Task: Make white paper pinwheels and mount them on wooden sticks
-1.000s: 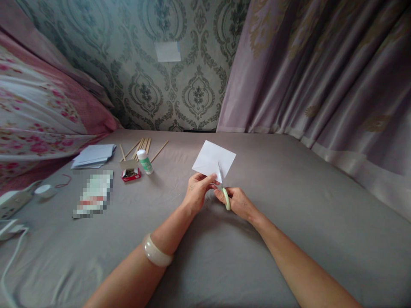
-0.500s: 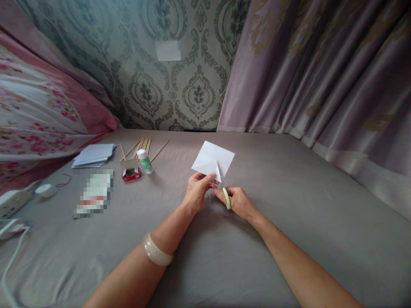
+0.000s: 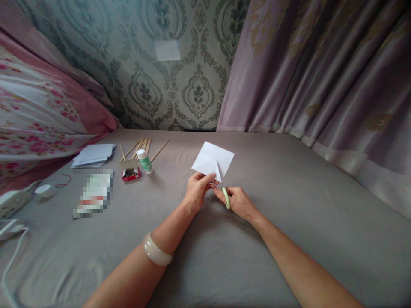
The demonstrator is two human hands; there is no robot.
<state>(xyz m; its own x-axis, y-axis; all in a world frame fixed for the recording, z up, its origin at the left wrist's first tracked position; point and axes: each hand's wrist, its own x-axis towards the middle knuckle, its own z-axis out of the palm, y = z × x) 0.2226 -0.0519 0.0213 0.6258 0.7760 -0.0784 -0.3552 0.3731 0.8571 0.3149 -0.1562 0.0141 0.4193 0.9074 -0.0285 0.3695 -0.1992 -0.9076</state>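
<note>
My left hand (image 3: 199, 189) pinches the near corner of a white sheet of paper (image 3: 210, 156), thumb on top and fingers beneath. In my right hand (image 3: 236, 199) is a pair of scissors (image 3: 226, 198) with pale green handles. Its blades are at a slit in the paper that runs inward from the near corner, close to my left thumb. Most of the blades are hidden by the paper. The sheet is held above the grey cloth surface.
To the left stand a glue stick (image 3: 144, 161) and an open red box (image 3: 131, 174) of small dark items. Behind them lie several wooden sticks (image 3: 143, 145). A paper stack (image 3: 93, 155), a blurred packet (image 3: 95, 193) and a power strip (image 3: 14, 202) are farther left.
Almost nothing differs. The scissors blade that showed slightly at the slit is now less visible, and both hands stay in nearly the same place.
</note>
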